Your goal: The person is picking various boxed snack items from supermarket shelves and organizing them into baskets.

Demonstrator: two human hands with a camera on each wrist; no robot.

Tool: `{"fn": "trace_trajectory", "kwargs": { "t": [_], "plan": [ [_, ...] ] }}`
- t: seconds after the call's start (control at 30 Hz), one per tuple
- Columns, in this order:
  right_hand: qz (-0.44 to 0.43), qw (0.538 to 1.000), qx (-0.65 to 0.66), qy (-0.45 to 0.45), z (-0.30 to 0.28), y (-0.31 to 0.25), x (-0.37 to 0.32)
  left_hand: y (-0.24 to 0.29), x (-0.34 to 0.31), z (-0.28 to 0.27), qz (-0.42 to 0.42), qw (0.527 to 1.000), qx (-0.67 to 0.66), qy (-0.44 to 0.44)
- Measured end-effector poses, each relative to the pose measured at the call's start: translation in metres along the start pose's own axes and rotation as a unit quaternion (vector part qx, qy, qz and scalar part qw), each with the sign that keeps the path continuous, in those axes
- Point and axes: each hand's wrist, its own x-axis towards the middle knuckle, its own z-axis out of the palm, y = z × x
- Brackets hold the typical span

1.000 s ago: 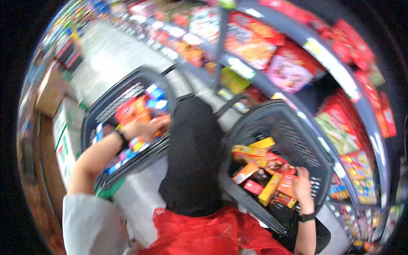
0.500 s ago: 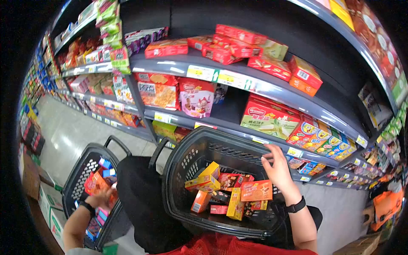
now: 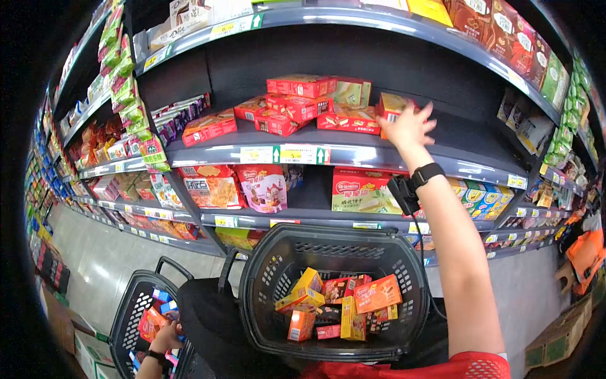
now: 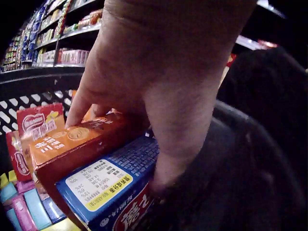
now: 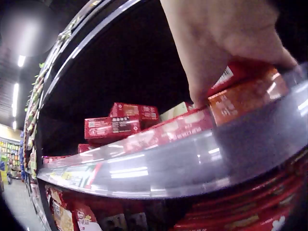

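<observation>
In the left basket point(image 3: 120, 322), my left hand point(image 4: 159, 82) grips an orange biscuit box point(image 4: 82, 139) and a blue box point(image 4: 115, 183) side by side. Its thumb lies along the blue box and its fingers reach over the orange one. Up at the shelf, my right hand point(image 3: 409, 129) spans a red-and-orange box point(image 5: 248, 94), fingers spread, thumb at the box's left side. Left of that box lie several red biscuit boxes point(image 3: 293, 108), some stacked. A larger black basket point(image 3: 252, 303) below holds yellow, red and orange boxes point(image 3: 377, 293).
A dark shelf point(image 3: 442, 151) with a price-tag edge runs across the front. Under it stand green-and-red wafer boxes point(image 3: 366, 192) and a pink pouch point(image 3: 264, 186). Cartons point(image 3: 562, 338) sit on the floor at right. A black cable point(image 3: 421, 252) hangs from the right wrist.
The view has turned from the baskets toward the shelf. My right hand has risen from the larger basket to the red-and-orange box on the shelf. The left hand has stayed in the left basket.
</observation>
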Motion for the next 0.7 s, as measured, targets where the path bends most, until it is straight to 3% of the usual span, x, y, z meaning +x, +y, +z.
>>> {"fn": "trace_trajectory", "kwargs": {
  "t": [0.03, 0.13, 0.17, 0.23, 0.33, 0.37, 0.4, 0.43, 0.47, 0.5, 0.53, 0.57, 0.6, 0.7],
  "plan": [
    [0.038, 0.998, 0.006, -0.052, 0.002, 0.003, 0.003, 0.043, -0.006, -0.035, -0.166, 0.985, 0.010, -0.043],
    [0.014, 1.000, -0.007, -0.014, 0.003, 0.008, -0.002, 0.103, -0.032, -0.099, -0.089, 0.992, -0.042, 0.080],
    [0.014, 1.000, -0.009, -0.017, 0.005, 0.009, -0.002, 0.101, -0.042, -0.103, -0.128, 0.977, 0.077, 0.154],
    [-0.010, 1.000, 0.009, 0.021, 0.010, 0.012, -0.002, 0.166, -0.061, -0.157, -0.139, 0.954, 0.061, 0.258],
    [-0.006, 0.999, 0.026, 0.043, 0.007, 0.018, -0.001, 0.211, -0.084, -0.210, -0.107, 0.912, 0.020, 0.395],
    [-0.011, 0.995, 0.070, 0.068, 0.006, 0.023, 0.001, 0.200, -0.092, -0.212, -0.099, 0.883, 0.007, 0.459],
    [0.004, 0.991, 0.097, 0.092, 0.009, 0.030, 0.008, 0.194, -0.098, -0.220, -0.058, 0.863, -0.049, 0.499],
    [0.018, 0.986, 0.139, 0.084, 0.006, 0.037, 0.014, 0.191, -0.103, -0.224, -0.062, 0.834, -0.199, 0.511],
    [-0.033, 0.980, 0.128, 0.149, 0.016, 0.052, 0.029, 0.205, -0.109, -0.235, -0.090, 0.826, -0.205, 0.517],
    [-0.030, 0.971, 0.172, 0.163, 0.015, 0.061, 0.040, 0.227, -0.104, -0.242, -0.070, 0.811, -0.238, 0.530],
    [-0.033, 0.948, 0.275, 0.157, -0.006, 0.058, 0.030, 0.255, -0.097, -0.248, -0.051, 0.806, -0.258, 0.530],
    [-0.020, 0.944, 0.284, 0.165, 0.010, 0.083, 0.056, 0.266, -0.086, -0.248, -0.012, 0.793, -0.341, 0.505],
    [0.027, 0.875, 0.481, 0.053, 0.004, 0.094, 0.057, 0.259, -0.071, -0.239, 0.036, 0.767, -0.409, 0.494],
    [0.054, 0.720, 0.680, -0.127, -0.057, 0.102, -0.008, 0.291, -0.022, -0.223, 0.100, 0.676, -0.607, 0.406]
  ]
}}
